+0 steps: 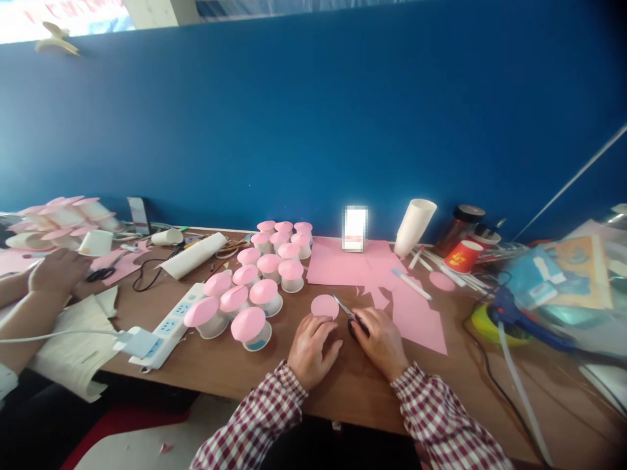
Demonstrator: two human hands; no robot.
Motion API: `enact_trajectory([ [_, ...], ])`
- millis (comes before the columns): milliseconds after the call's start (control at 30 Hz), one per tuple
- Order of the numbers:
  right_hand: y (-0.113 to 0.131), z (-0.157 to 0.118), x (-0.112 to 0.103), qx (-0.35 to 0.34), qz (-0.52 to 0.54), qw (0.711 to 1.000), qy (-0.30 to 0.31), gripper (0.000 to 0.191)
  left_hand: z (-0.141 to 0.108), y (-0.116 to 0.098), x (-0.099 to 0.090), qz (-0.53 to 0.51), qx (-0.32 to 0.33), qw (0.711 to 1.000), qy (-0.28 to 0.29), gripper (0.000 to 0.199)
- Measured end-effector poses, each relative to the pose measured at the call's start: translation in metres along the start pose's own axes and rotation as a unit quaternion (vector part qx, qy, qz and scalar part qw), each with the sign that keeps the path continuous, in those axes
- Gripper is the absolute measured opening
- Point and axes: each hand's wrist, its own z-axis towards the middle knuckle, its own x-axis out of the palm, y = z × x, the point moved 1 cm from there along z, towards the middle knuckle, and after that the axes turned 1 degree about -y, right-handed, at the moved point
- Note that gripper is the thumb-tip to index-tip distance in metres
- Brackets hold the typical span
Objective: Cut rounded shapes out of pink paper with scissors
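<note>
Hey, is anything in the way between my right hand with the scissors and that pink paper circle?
Nothing visible. Your right hand holds the scissors, their tips right by the right edge of the pink paper circle. Your left hand is at its near edge, outside that path.

Before us stands a broad blue partition (313, 117), plain and smooth, spanning nearly the whole width of our view. Its tone is lighter at the left and deepens toward the upper right corner. Above its top edge, at the upper left, we see a bright, washed-out area (73, 16), then a pale post (151, 12) — and past that, a strip of bluish sheeting (274, 9). A brown tabletop (353, 395) runs along the partition's foot. Below its front edge, at the lower left, we make out a pale grey surface (147, 444) beside a red one (122, 421), amid dark shadow.
</note>
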Motion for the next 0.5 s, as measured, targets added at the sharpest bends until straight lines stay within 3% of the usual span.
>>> enact_trajectory([
  [233, 0.001, 0.0, 0.0, 0.005, 0.003, 1.0, 0.01, 0.022, -0.011, -0.005, -0.008, -0.026, -0.023, 0.999, -0.004, 0.026],
  [333, 0.001, 0.001, -0.001, 0.009, 0.003, 1.0, 0.006, 0.022, -0.021, -0.003, -0.017, -0.017, -0.012, 0.999, -0.032, 0.03],
  [400, 0.001, 0.001, -0.001, 0.011, 0.003, 1.0, 0.0, 0.023, -0.031, 0.0, -0.026, -0.003, -0.001, 0.995, -0.1, 0.039],
  [500, 0.001, 0.001, -0.001, 0.015, 0.007, 1.0, -0.001, 0.023, -0.049, 0.008, -0.045, 0.069, -0.027, 0.963, -0.26, 0.049],
])
